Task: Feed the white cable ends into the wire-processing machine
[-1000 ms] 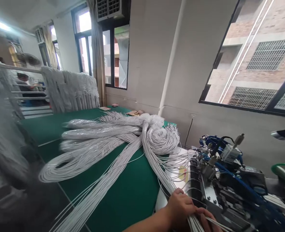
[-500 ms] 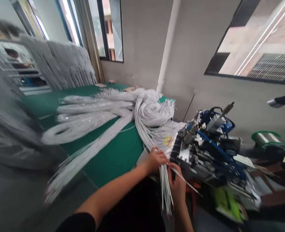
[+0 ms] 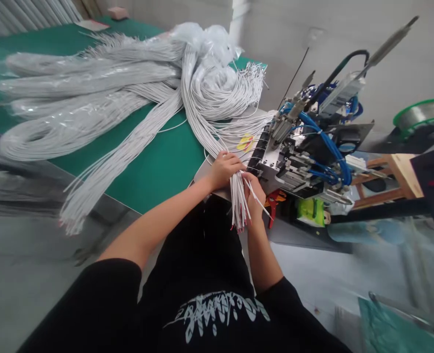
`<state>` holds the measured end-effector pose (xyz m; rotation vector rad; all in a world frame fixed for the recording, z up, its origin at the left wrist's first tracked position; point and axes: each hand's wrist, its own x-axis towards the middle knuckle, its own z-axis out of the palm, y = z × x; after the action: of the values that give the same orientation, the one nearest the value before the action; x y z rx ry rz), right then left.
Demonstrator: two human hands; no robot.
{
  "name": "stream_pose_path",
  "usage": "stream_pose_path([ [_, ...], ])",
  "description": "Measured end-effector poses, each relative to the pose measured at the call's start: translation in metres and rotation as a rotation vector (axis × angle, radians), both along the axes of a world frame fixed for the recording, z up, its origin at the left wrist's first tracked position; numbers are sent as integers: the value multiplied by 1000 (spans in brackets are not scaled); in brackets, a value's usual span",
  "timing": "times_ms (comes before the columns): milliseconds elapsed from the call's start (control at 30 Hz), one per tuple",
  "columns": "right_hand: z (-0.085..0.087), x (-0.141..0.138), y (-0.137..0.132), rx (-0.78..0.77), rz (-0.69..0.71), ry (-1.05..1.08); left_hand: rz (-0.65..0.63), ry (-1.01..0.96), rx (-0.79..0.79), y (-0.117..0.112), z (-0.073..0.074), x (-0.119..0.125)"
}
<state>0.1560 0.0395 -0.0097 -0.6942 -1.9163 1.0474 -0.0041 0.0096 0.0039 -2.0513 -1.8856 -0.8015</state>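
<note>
My left hand (image 3: pixel 225 169) is closed around a bundle of thin white cables (image 3: pixel 240 201), whose reddish-tipped ends hang down below it. The same bundle runs back up from my fist to a large coiled heap of white cables (image 3: pixel 217 103) on the table. Close against the bundle's right side, my right hand (image 3: pixel 254 195) has its fingers closed on a few cable ends (image 3: pixel 257 198) that slant away from the others, down to the right. Its fingertips are partly hidden. Both hands are just in front of a machine (image 3: pixel 297 147) with metal parts and blue tubes.
Plastic-wrapped cable coils (image 3: pixel 73 122) and a loose cable bundle (image 3: pixel 117 162) lie on the green tabletop (image 3: pixel 161 157). A yellow sticker (image 3: pixel 245 142) is by the machine. To the right are a wire spool (image 3: pixel 424 115) and a wooden frame (image 3: pixel 386 181). Red-handled pliers (image 3: pixel 273 206) lie below the machine.
The view has tilted downward, so the table, machine and hands appear higher and my shirt shows. My left hand still grips the bundle; my right hand still holds the few slanting ends.
</note>
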Motion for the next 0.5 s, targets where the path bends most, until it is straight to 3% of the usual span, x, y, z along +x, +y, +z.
stream_pose_path([
  [167,-5,1,2,5,13,5,-25,-13,-9,-1,3,0],
  [500,5,7,1,129,-6,-126,-15,-30,71,-5,3,3],
])
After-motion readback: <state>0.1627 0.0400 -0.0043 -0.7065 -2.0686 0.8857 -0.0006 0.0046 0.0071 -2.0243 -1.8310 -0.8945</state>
